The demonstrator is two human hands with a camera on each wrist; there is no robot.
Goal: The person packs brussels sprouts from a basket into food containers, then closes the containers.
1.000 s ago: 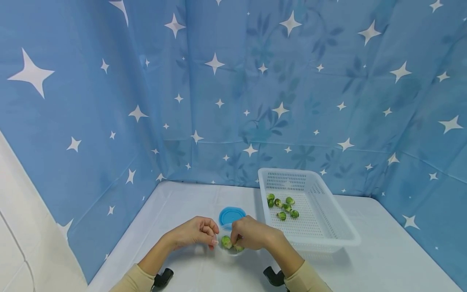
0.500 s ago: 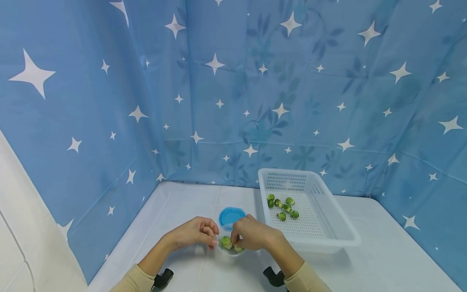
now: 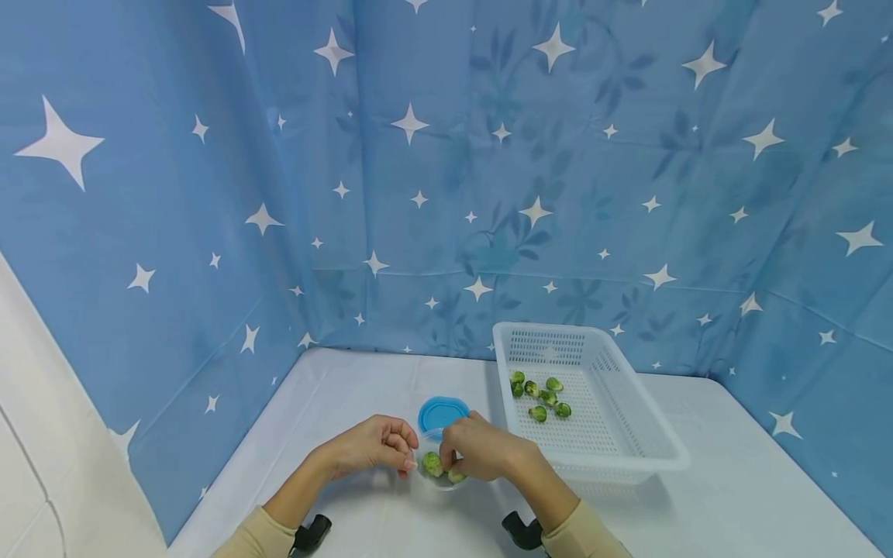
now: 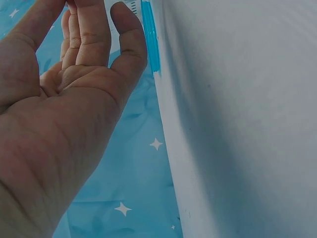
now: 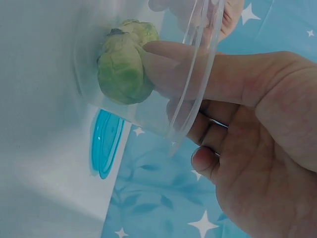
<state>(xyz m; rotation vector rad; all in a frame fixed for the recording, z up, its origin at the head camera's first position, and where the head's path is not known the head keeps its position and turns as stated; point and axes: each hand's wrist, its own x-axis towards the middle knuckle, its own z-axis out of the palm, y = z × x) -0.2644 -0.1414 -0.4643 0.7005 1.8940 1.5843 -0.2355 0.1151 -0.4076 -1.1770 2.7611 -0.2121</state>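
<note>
A small clear plastic tub [image 3: 441, 485] stands on the white table, with Brussels sprouts inside. One sprout [image 3: 432, 463] sits at the left within it. My right hand [image 3: 484, 448] reaches in over the rim and pinches another Brussels sprout [image 3: 456, 475]. In the right wrist view, the thumb lies against a sprout [image 5: 124, 74], seen through the tub's clear wall; the index finger is mostly hidden. My left hand [image 3: 377, 446] is at the tub's left side, fingers loosely bent near the rim. Whether it touches the tub is hard to see.
A round blue lid [image 3: 443, 415] lies just behind the tub. To the right stands a white perforated basket [image 3: 614, 434], with several Brussels sprouts [image 3: 547, 397] at its left side. A blue star-patterned curtain [image 3: 446, 194] rises behind the table.
</note>
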